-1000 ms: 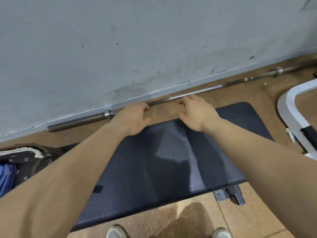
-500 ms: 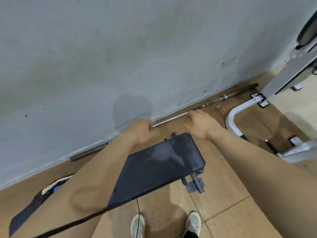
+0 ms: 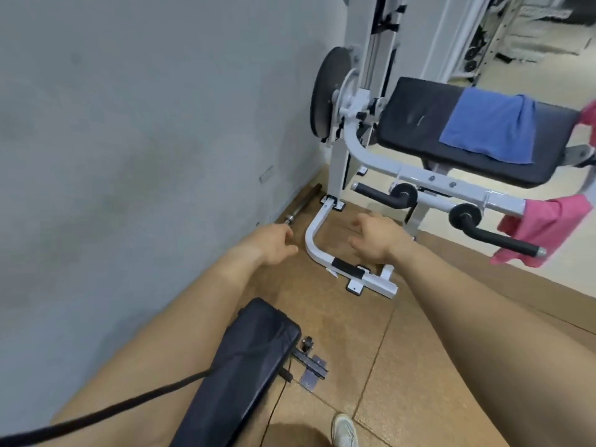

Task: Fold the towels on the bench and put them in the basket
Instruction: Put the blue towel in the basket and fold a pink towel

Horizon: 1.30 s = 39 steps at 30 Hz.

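The 1 head-worn wide-angle camera looks forward and down at the floor (image 3: 419,350), with the wall (image 3: 129,140) at left.

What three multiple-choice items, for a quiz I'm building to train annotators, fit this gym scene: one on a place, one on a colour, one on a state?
1. Where does the blue cloth towel lie?
A. on the floor
B. on the black padded machine seat
C. in a hand

2. What colour is the crumpled towel draped at the end of the white metal frame?
A. green
B. yellow
C. pink

3. What are the left hand and the right hand doing?
A. both hold nothing
B. the left grips a towel
C. the right grips a barbell

Answers: 1 B, the blue towel lies spread across the seat pad; 2 C, the cloth hanging there is plainly pink; 3 A, both hands hover with loose fingers, touching nothing.
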{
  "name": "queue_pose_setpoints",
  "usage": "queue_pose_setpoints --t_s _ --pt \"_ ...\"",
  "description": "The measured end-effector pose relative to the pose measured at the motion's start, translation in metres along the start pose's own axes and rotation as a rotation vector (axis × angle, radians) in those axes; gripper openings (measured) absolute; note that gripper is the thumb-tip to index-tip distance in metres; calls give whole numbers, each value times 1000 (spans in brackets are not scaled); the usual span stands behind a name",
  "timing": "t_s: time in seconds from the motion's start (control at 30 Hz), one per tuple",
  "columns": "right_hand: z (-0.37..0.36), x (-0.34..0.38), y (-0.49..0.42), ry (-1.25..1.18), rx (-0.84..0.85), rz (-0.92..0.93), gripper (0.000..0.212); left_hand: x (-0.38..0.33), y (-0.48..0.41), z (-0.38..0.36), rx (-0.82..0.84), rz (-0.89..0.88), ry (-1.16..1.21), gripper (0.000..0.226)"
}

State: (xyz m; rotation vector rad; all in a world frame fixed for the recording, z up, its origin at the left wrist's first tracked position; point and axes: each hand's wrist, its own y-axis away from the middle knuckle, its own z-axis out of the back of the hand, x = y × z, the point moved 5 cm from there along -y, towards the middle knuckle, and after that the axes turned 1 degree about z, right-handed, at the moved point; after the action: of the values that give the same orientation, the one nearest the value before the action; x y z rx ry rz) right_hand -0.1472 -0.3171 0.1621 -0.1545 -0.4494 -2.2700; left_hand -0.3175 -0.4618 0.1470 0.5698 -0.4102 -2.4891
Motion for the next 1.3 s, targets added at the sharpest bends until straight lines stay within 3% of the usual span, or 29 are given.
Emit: queue_pose_setpoints --t_s 0.43,0.57,0.77,0.97,1.3 --pt "54 -227 121 -95 -137 -392 52 -235 -48 -36 126 -300 -106 51" --pt "61 -314 145 -120 -150 -441 47 -327 -61 -56 138 -360 -152 50" --pt "89 -455 174 -147 -129 -465 57 -470 -87 -87 145 -413 -196 42" --pt "108 -572 186 -194 -85 -507 60 -577 -120 -111 135 -382 -223 52" --pt "117 -690 109 -168 -26 -446 61 -655 -230 -137 148 -244 -135 50"
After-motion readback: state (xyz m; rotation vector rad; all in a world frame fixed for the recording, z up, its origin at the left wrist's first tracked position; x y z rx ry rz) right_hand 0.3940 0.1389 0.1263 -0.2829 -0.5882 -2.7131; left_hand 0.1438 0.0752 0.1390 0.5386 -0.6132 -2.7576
